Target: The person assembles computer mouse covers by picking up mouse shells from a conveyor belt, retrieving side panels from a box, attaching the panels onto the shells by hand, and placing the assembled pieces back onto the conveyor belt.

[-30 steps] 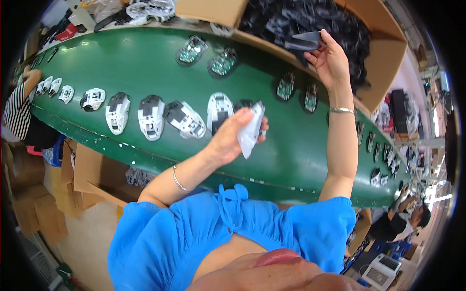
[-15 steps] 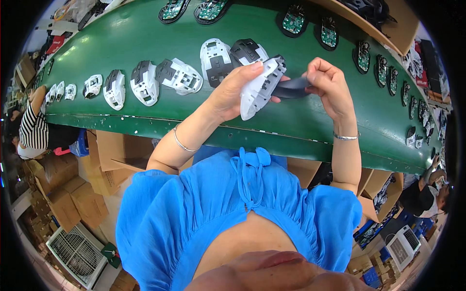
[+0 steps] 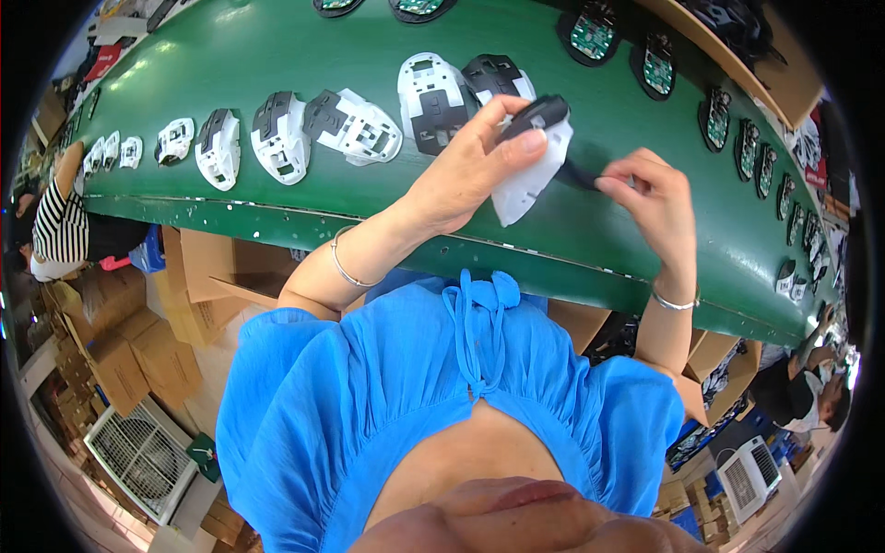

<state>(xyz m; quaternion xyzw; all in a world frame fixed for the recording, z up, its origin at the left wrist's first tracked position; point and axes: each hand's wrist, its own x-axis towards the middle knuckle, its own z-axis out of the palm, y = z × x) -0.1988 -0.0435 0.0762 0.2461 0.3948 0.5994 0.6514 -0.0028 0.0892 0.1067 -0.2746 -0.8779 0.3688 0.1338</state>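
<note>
No text, label, brand, number or sign readable; any markings too small, blurred.

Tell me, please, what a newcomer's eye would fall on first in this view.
Probably the bright blue top, filling the lower middle. Just above it, the left hand holds a white-and-dark shell, while the right hand pinches a dark piece beside it. Next might come the long green table, with more shells lying to the left and green circuit boards toward its far side.
</note>
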